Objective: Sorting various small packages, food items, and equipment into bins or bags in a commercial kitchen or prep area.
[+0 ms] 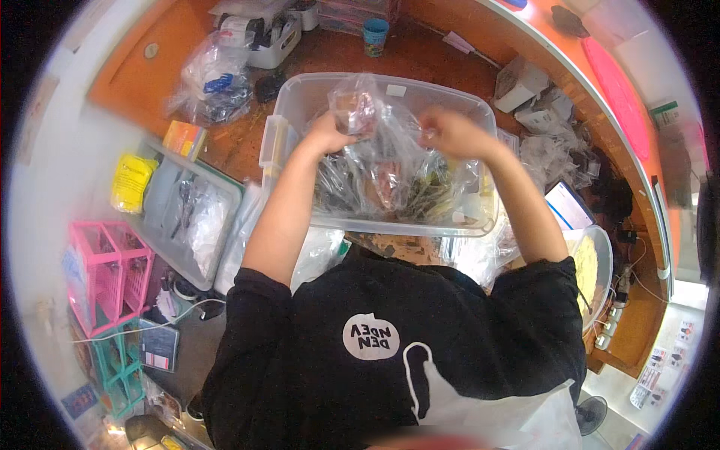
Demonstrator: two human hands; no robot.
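A clear plastic storage bin (405, 228) stands before me with several clear plastic bags in it. My left hand (328, 135) grips a clear plastic bag (360, 109) with reddish-brown contents, above the left part of the bin. My right hand (454, 134) is blurred by motion over the bin's right side. Its fingers are curled near loose clear film, and I cannot tell whether they pinch it. Below the hands lie another bag with reddish contents (387, 183) and a bag with greenish-brown, stalk-like contents (430, 188).
Left stands a grey tray (225, 225) of plastic bags, beside a yellow package (134, 183) and a pink basket rack (112, 270). Behind the bin is a blue cup (376, 38). To the right are crumpled plastic (557, 152), a tablet-like screen (568, 205) and a tub of yellow material (588, 270).
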